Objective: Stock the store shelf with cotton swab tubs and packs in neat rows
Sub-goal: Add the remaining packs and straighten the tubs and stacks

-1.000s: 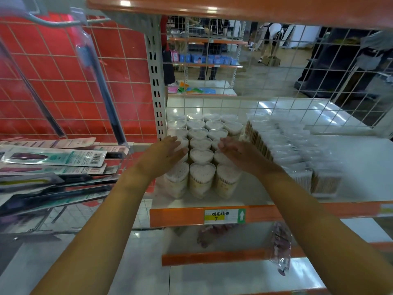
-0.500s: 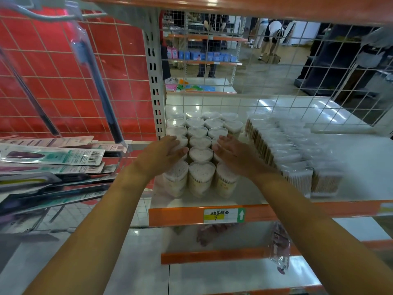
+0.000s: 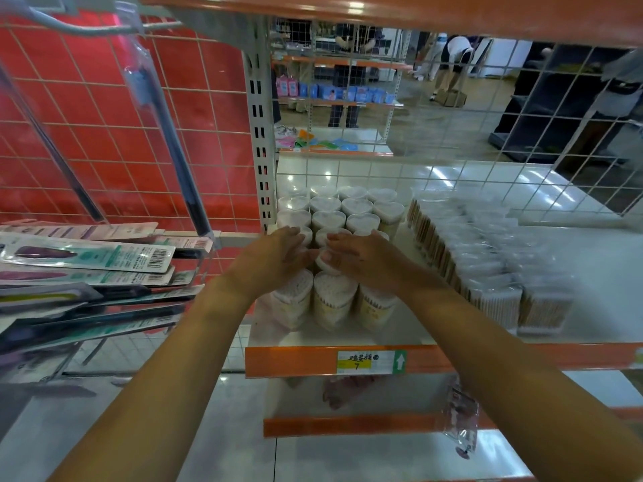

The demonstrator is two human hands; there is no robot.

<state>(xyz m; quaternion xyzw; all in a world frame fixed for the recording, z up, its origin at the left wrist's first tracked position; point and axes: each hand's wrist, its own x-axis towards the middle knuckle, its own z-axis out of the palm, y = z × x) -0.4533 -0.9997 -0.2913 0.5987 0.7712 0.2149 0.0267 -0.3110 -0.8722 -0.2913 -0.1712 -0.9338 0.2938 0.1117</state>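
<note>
Heart-shaped cotton swab tubs (image 3: 334, 299) stand in three rows running front to back at the left end of the white shelf (image 3: 598, 273). To their right, clear cotton swab packs (image 3: 487, 273) stand in rows. My left hand (image 3: 275, 259) and my right hand (image 3: 365, 257) lie over the second tubs from the front, fingers fairly straight, fingertips nearly meeting over the middle tub. Both hands touch the tub lids and cover them. Neither hand holds anything that I can see.
A perforated upright post (image 3: 259, 133) stands just left of the tubs. Left of it, carded packages (image 3: 87, 255) hang on hooks. A wire mesh (image 3: 487, 133) backs the shelf, and an orange-edged shelf (image 3: 382, 8) sits overhead. A plastic bag (image 3: 459, 422) hangs on the lower shelf.
Both hands have moved inward from the outer tub rows toward the middle row. Their fingertips, apart a second ago, now nearly touch over the middle tub.
</note>
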